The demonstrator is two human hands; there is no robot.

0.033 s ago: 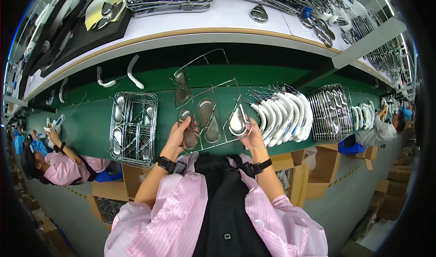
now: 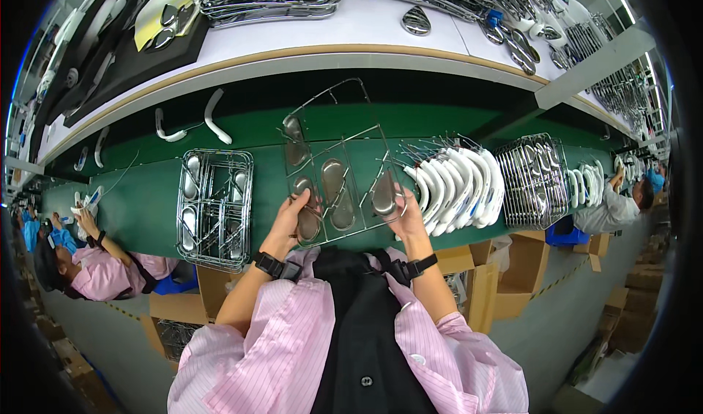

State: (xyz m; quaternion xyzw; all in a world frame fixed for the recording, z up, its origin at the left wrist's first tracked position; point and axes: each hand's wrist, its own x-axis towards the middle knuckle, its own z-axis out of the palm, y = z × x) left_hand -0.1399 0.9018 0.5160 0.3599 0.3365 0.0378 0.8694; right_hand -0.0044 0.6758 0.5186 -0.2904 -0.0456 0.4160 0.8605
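Observation:
In front of me both hands hold up a thin wire rack [image 2: 354,135] with several long, rounded shiny metal pieces [image 2: 337,193] hung in it. My left hand [image 2: 287,222] is closed on its left lower side, thumb over the rounded metal piece [image 2: 307,210] there. Closed at the right lower corner, my right hand [image 2: 408,218] has its fingers around the edge by another metal piece [image 2: 384,194]. Parts of the fingers are hidden behind the metal. To the left, similar wire racks [image 2: 215,209] lie stacked on the green bench top.
White curved handles [image 2: 458,191] with wires stand in a row just right of the rack. Beyond them is a stack of filled racks [image 2: 532,183]. A white shelf [image 2: 366,37] crosses above the bench. Open cartons [image 2: 521,275] sit below. A co-worker in pink [image 2: 110,267] works at left.
The bright glare on the right-hand metal piece has turned to a dark reflection as the rack tilts slightly. Both hands keep their hold in nearly the same place.

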